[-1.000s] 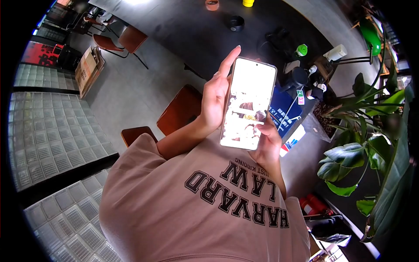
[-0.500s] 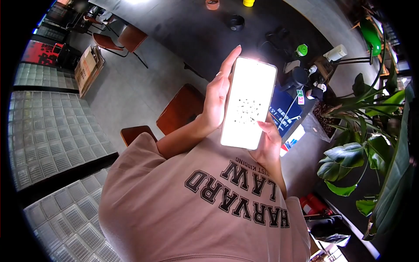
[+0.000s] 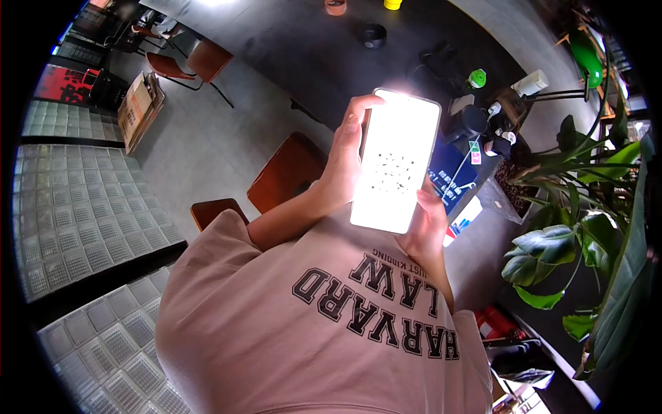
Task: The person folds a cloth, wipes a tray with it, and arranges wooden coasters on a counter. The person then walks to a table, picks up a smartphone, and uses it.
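Note:
A smartphone (image 3: 396, 200) is held upright in front of my chest, its bright white screen showing a pattern of small dark marks. My left hand (image 3: 343, 159) grips its left edge, with one digit bent over the upper left corner of the screen. At the lower right edge, my right hand (image 3: 427, 224) clasps the phone, its thumb lying at the side of the screen. The fingers behind the phone are hidden.
Beyond the phone stretches a dark table (image 3: 289, 48) with a black round bowl (image 3: 374, 35), a yellow object (image 3: 393, 4) and a green-topped item (image 3: 476, 79). Brown chairs (image 3: 286, 172) stand left, a leafy plant (image 3: 545, 248) right. Glass-block panels (image 3: 89, 193) line the left side.
The raised digit of my left hand has bent down onto the phone's upper left corner. The phone has shifted slightly to the right and up.

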A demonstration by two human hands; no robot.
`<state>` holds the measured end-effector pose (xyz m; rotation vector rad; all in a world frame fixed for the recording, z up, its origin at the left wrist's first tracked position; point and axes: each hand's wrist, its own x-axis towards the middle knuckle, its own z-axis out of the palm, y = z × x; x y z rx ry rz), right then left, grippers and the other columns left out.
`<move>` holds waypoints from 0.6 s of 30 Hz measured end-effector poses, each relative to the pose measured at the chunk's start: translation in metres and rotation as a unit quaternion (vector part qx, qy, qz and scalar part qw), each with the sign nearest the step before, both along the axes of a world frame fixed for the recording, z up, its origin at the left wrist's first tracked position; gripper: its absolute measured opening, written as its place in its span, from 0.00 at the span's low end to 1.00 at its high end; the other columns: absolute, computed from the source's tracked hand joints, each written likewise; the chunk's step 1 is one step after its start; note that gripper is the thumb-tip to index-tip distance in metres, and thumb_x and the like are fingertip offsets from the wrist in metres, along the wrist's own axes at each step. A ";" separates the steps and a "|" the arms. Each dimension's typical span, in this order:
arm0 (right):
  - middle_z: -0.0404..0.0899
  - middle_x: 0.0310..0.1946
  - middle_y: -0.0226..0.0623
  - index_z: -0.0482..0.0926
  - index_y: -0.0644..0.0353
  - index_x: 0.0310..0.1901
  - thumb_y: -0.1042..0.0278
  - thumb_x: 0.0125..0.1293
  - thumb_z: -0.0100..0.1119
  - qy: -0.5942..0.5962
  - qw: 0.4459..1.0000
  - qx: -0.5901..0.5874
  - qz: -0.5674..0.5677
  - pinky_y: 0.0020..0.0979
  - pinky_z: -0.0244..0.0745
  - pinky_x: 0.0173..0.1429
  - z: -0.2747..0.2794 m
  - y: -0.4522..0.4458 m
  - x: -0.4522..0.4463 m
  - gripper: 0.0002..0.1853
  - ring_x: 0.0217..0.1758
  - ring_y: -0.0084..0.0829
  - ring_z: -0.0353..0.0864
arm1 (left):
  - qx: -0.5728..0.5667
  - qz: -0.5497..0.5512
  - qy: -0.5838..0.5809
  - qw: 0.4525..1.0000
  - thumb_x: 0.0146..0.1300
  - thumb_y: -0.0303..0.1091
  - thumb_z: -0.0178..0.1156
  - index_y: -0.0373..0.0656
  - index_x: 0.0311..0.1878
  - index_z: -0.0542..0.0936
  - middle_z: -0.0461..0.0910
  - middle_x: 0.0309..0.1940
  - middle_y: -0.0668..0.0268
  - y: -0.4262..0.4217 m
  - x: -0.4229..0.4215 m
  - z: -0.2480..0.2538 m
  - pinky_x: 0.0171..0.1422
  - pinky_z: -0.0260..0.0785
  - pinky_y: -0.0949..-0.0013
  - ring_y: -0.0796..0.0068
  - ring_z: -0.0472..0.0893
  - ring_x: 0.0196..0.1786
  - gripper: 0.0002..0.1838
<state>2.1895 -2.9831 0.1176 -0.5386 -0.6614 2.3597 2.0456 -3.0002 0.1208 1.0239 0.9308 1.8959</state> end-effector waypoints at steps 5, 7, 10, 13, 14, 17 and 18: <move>0.65 0.57 0.49 0.52 0.67 0.64 0.62 0.54 0.48 -0.003 1.000 0.000 0.014 0.36 0.68 0.59 0.002 0.001 0.000 0.36 0.58 0.40 0.70 | 0.002 0.054 0.040 0.998 0.69 0.52 0.34 0.45 0.47 0.61 0.66 0.37 0.65 0.000 -0.004 -0.017 0.43 0.63 0.77 0.81 0.68 0.41 0.19; 0.65 0.57 0.49 0.52 0.67 0.63 0.63 0.53 0.48 -0.012 1.000 0.003 0.015 0.36 0.69 0.59 0.003 0.000 0.000 0.36 0.58 0.40 0.70 | -0.005 0.063 0.038 0.997 0.69 0.51 0.34 0.45 0.49 0.60 0.65 0.37 0.65 0.001 -0.003 -0.019 0.42 0.63 0.76 0.81 0.67 0.40 0.19; 0.65 0.57 0.49 0.52 0.67 0.63 0.64 0.53 0.47 -0.014 1.000 -0.001 0.014 0.35 0.70 0.58 0.002 -0.001 0.000 0.35 0.57 0.40 0.71 | 0.004 0.048 -0.011 0.999 0.69 0.51 0.34 0.45 0.52 0.59 0.67 0.42 0.63 0.000 0.002 -0.010 0.44 0.65 0.76 0.79 0.69 0.43 0.20; 0.66 0.56 0.49 0.52 0.68 0.63 0.67 0.54 0.45 -0.036 0.999 0.036 0.019 0.35 0.72 0.57 0.003 -0.002 0.001 0.33 0.56 0.40 0.72 | -0.011 0.037 -0.069 0.997 0.68 0.51 0.34 0.45 0.57 0.55 0.69 0.48 0.60 -0.002 0.005 -0.001 0.47 0.66 0.75 0.76 0.71 0.48 0.23; 0.66 0.56 0.49 0.52 0.68 0.63 0.66 0.56 0.45 -0.048 0.998 0.038 0.016 0.35 0.72 0.57 0.001 -0.003 0.001 0.32 0.56 0.39 0.72 | -0.010 0.033 -0.077 0.996 0.68 0.51 0.34 0.45 0.58 0.56 0.69 0.49 0.60 -0.003 0.005 0.001 0.48 0.67 0.75 0.75 0.72 0.49 0.23; 0.67 0.55 0.47 0.54 0.67 0.62 0.61 0.62 0.42 -0.066 0.998 0.006 0.012 0.35 0.73 0.56 -0.008 -0.005 0.001 0.29 0.56 0.38 0.72 | -0.023 0.004 -0.118 0.993 0.68 0.53 0.33 0.44 0.60 0.59 0.71 0.51 0.59 -0.003 0.004 0.003 0.52 0.68 0.73 0.72 0.74 0.51 0.26; 0.68 0.55 0.46 0.55 0.67 0.62 0.58 0.64 0.41 -0.059 0.998 -0.032 0.012 0.36 0.73 0.56 -0.010 -0.006 0.003 0.28 0.56 0.38 0.72 | -0.037 -0.018 -0.140 0.989 0.68 0.54 0.32 0.43 0.60 0.60 0.72 0.50 0.59 -0.001 0.003 0.001 0.52 0.69 0.72 0.70 0.75 0.51 0.27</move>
